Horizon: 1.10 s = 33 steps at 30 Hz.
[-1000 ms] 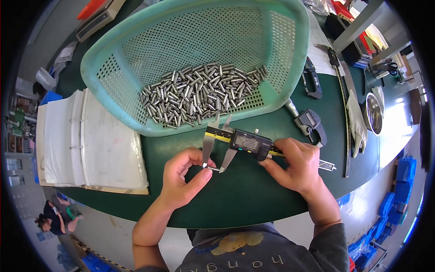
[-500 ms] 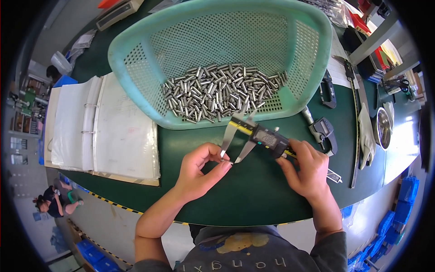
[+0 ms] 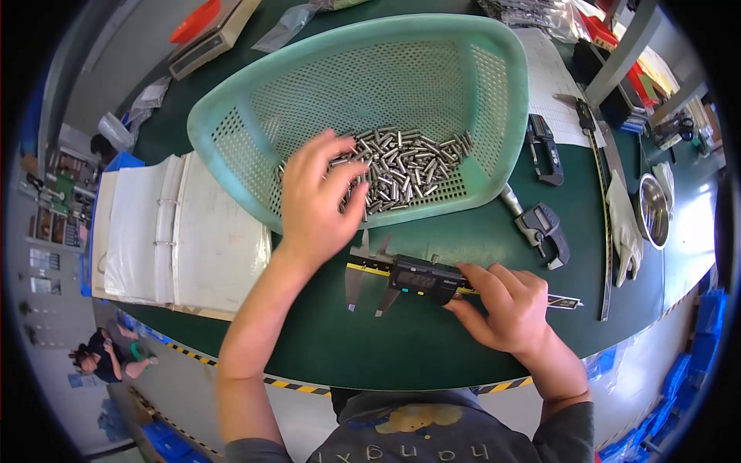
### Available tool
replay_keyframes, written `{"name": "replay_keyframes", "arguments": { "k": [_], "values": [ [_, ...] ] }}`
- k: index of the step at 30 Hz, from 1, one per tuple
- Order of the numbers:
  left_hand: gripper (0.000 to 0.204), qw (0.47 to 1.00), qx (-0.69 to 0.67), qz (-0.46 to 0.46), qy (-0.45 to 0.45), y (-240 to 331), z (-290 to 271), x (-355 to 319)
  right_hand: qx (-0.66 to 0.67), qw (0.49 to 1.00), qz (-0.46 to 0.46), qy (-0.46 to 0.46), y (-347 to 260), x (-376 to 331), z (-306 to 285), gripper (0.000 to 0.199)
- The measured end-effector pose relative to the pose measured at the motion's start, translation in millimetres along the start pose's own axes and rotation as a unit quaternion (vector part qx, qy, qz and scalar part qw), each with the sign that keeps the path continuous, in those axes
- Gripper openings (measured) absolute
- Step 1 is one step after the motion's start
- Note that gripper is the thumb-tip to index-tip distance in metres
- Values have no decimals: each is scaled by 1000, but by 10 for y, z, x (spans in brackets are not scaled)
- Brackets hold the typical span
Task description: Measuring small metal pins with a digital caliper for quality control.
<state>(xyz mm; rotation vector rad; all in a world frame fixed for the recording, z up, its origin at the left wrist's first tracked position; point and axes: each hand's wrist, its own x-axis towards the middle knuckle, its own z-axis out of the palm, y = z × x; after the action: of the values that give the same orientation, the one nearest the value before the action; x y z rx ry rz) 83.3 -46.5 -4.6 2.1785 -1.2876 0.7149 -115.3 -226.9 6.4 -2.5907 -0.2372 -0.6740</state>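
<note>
My left hand (image 3: pixel 315 204) reaches over the near edge of a green plastic basket (image 3: pixel 511 116). Its fingers are spread above a heap of small shiny metal pins (image 3: pixel 405 166), and I see no pin held between them. The hand covers the left part of the heap. My right hand (image 3: pixel 505 307) is wrapped around the right end of a digital caliper (image 3: pixel 423 279), fingers on top and thumb below. The caliper lies nearly level over the green table, and its jaws stand slightly apart with nothing between them.
An open ring binder (image 3: pixel 220 239) lies on the left. To the right are two digital micrometers, one (image 3: pixel 544 228) nearer than the other (image 3: pixel 546 150), another caliper (image 3: pixel 590 131), a white glove (image 3: pixel 624 224) and a metal bowl (image 3: pixel 653 212). A scale (image 3: pixel 212 42) stands at the back left.
My left hand has left the caliper jaws, where it held a small metal pin, and moved up over the basket. The caliper has swung from a slant to nearly level, still in my right hand.
</note>
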Motion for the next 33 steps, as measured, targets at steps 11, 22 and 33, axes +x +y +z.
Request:
{"name": "replay_keyframes", "arguments": {
  "k": [11,22,33],
  "values": [
    [17,997,23,74,-28,254,218,58,-9,1000,-9,11,-22,14,-23,38],
    [19,997,-68,21,10,265,182,-81,11,999,8,29,29,19,-35,39],
    [28,720,-609,-332,-11,614,-207,-731,-3,996,72,48,161,36,-6,36]
  ]
}}
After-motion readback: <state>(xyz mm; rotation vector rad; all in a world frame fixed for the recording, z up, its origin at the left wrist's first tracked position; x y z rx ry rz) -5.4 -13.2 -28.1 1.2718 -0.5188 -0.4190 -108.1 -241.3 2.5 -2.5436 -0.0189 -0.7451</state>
